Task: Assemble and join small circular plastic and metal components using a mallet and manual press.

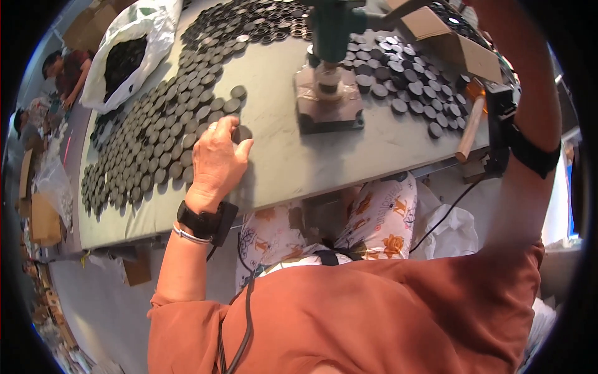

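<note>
My left hand (219, 157) is over the near right edge of a spread of dark round caps (156, 140). Its fingers curl over one dark cap (243, 133), which shows between the index finger and thumb. Just right of this hand stands a green hand press (336, 31), its ram coming down over a square metal block (328, 103). My right forearm (523, 68) reaches up past the top right edge, near the press lever (398, 14); the right hand itself is out of sight.
More caps with lighter faces (411, 87) lie right of the press. A wooden-handled hammer (472, 124) rests by the table's right edge, below an open cardboard box (451, 47). At the far left is a white sack (134, 56) with black contents. Other people (68, 75) sit beyond it.
</note>
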### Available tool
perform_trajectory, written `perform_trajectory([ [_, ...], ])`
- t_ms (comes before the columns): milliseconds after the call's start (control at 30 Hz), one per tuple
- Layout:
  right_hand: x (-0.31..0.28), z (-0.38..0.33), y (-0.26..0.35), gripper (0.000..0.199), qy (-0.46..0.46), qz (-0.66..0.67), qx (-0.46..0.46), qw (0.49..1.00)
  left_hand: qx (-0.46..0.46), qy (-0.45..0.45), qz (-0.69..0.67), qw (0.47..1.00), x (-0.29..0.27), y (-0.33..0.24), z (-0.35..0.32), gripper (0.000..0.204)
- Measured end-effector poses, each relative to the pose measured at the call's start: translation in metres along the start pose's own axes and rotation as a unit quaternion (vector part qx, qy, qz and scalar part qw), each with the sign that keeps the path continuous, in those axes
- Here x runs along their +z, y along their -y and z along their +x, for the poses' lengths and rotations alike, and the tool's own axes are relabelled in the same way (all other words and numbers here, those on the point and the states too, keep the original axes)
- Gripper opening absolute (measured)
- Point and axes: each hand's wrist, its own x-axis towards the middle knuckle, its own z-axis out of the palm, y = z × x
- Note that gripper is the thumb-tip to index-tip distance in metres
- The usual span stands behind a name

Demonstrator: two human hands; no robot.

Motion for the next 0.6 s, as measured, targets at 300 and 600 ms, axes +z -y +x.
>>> perform_trajectory([
  [300, -0.014, -0.010, -0.020, 0.015, 0.082, -0.021, -0.097, 0.992, -0.052, 0.023, -0.328, 0.943, 0.043, -0.075, 0.069, 0.061],
  [600, -0.028, -0.027, -0.019, 0.012, 0.059, -0.044, -0.061, 0.995, -0.011, -0.045, -0.326, 0.944, 0.071, -0.094, 0.095, 0.068],
])
